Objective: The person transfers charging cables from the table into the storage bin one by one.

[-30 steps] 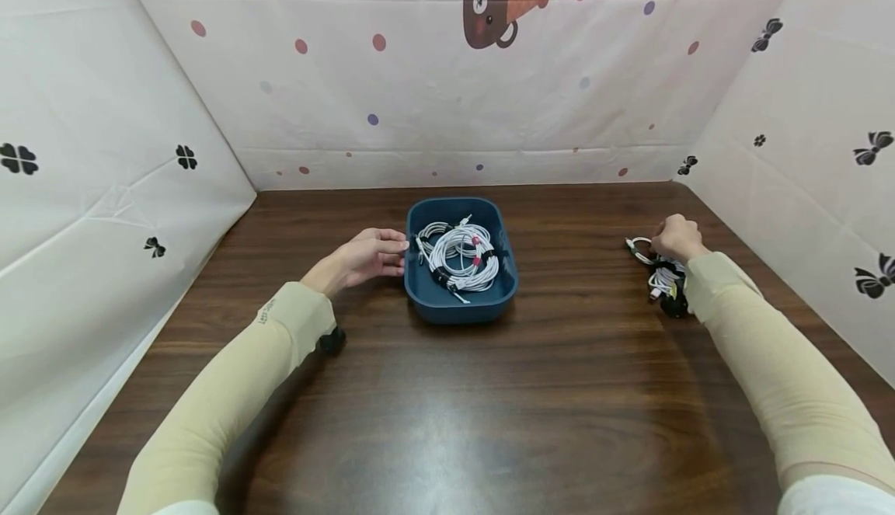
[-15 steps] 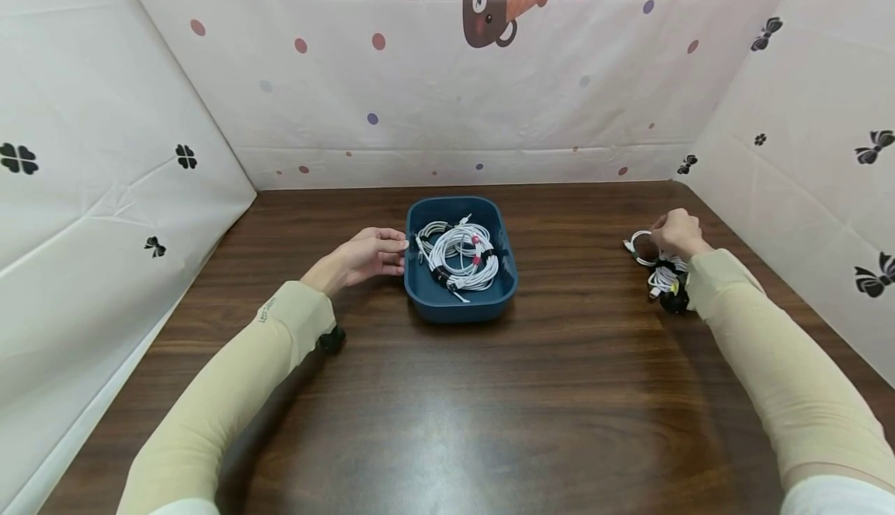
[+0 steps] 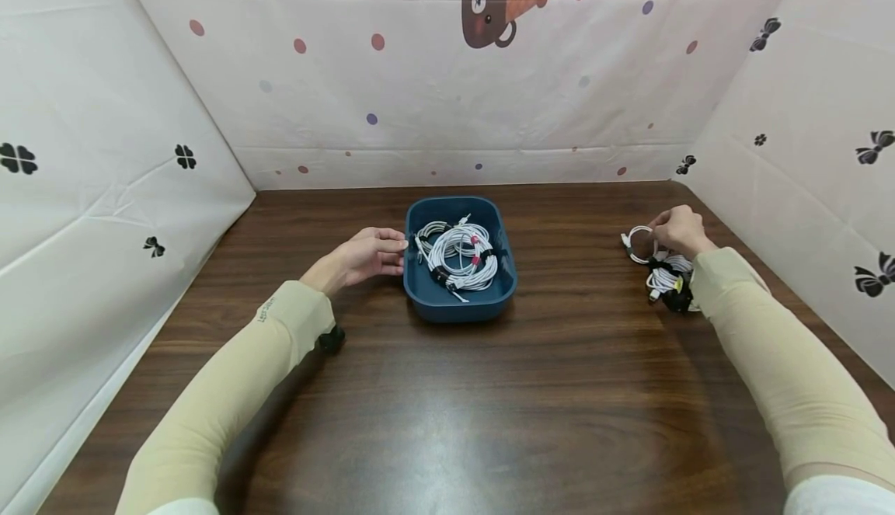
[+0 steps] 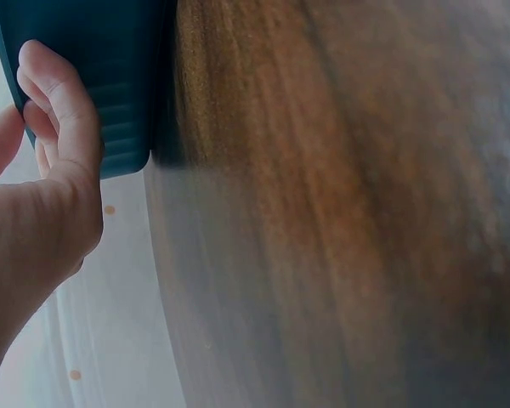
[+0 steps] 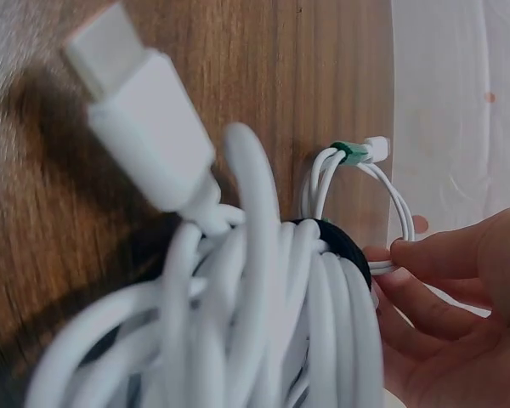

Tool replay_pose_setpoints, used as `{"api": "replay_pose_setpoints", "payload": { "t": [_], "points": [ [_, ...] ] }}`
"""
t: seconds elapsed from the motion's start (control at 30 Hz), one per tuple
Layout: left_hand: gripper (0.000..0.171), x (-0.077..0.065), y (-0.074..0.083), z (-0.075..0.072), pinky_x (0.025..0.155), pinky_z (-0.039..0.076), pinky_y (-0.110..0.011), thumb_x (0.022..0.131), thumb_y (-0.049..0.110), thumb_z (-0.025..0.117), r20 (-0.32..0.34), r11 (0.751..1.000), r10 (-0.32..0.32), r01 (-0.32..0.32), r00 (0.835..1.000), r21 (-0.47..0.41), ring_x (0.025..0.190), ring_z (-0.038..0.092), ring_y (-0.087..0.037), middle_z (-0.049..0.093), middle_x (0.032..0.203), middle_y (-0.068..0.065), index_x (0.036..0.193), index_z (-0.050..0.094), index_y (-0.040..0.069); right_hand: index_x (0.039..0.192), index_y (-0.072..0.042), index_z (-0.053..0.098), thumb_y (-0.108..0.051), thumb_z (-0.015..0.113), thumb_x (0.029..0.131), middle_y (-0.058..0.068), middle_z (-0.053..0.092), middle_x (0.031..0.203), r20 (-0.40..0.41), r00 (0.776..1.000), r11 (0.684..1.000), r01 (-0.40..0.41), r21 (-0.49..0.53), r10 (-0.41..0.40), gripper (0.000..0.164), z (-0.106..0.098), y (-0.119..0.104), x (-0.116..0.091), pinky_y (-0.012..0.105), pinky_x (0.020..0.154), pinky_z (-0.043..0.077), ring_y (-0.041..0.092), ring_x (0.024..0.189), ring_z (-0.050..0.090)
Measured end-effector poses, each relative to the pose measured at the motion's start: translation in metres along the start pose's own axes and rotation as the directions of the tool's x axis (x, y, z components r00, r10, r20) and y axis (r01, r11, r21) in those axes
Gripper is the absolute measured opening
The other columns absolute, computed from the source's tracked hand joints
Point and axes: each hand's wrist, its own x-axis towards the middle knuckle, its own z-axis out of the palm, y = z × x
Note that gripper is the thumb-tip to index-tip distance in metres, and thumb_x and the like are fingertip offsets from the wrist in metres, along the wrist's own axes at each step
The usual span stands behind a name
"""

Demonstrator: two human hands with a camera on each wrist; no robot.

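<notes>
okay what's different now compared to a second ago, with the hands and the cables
The right hand has lifted slightly and moved toward the far side of the table, raising the small white cable coil it pinches. The larger bundled cable beside that wrist has barely shifted. The left hand stays resting against the blue bin, and the cables in the bin lie as before.

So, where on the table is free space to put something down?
The wide near part of the table, between the two sleeves and in front of the bin, is bare. So is the strip between the bin and the right hand. It is crowded at the right edge, around the cables.
</notes>
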Motion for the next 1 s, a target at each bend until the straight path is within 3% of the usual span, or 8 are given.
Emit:
{"api": "replay_pose_setpoints", "payload": {
  "t": [0.1,0.2,0.53,0.77,1.0],
  "points": [
    [0.036,-0.0003,0.0005,0.0001,0.07,0.057,-0.03,0.1,0.01,0.051,-0.008,1.0,-0.004,0.005,1.0,0.003,0.075,0.063,-0.016,0.063,0.085,-0.005,0.129,0.037,-0.007,0.095,0.013,0.066,-0.006,0.061,0.08,0.004,0.065,0.058,0.019,1.0,0.998,-0.025,0.061,0.023,0.024,0.0007,0.0012,0.0022,0.028,0.049,0.046,0.02,0.057,0.059],
    [0.036,0.0001,0.0002,-0.0001,0.07,0.057,-0.03,0.1,0.01,0.051,-0.01,1.0,-0.007,0.007,1.0,0.006,0.075,0.063,-0.016,0.063,0.086,-0.005,0.129,0.038,-0.006,0.097,0.014,0.065,-0.005,0.06,0.081,0.0,0.063,0.051,0.032,0.999,0.991,-0.044,0.123,0.04,0.025,0.0012,0.0018,0.0034,0.031,0.046,0.05,0.016,0.047,0.06],
    [0.04,0.0002,0.0001,0.0003,0.07,0.058,-0.03,0.1,0.01,0.051,-0.017,1.0,-0.003,0.003,1.0,0.001,0.074,0.063,-0.016,0.063,0.085,-0.006,0.132,0.035,-0.007,0.11,0.017,0.059,-0.005,0.062,0.086,-0.003,0.066,0.054,0.048,0.992,0.949,-0.123,0.291,0.114,0.033,-0.0007,0.0007,0.0015,0.033,0.048,0.056,0.011,0.047,0.062],
    [0.037,0.0009,-0.0004,0.0004,0.07,0.058,-0.03,0.1,0.01,0.051,-0.016,1.0,-0.001,0.001,1.0,0.001,0.073,0.063,-0.015,0.064,0.084,-0.005,0.13,0.037,-0.007,0.113,0.014,0.058,-0.007,0.061,0.089,-0.012,0.066,0.055,0.042,0.985,0.926,-0.174,0.335,0.17,0.032,-0.001,-0.0007,0.0032,0.029,0.049,0.054,0.006,0.051,0.064],
    [0.037,0.0018,-0.0011,-0.0001,0.07,0.058,-0.03,0.099,0.01,0.052,-0.018,1.0,0.002,-0.002,1.0,0.003,0.073,0.063,-0.015,0.063,0.084,-0.005,0.129,0.037,-0.007,0.114,0.012,0.059,-0.011,0.063,0.09,-0.016,0.065,0.053,0.018,0.986,0.925,-0.162,0.344,0.166,0.034,-0.0023,-0.004,0.0047,0.024,0.05,0.053,0.001,0.052,0.065]
  ]
}}
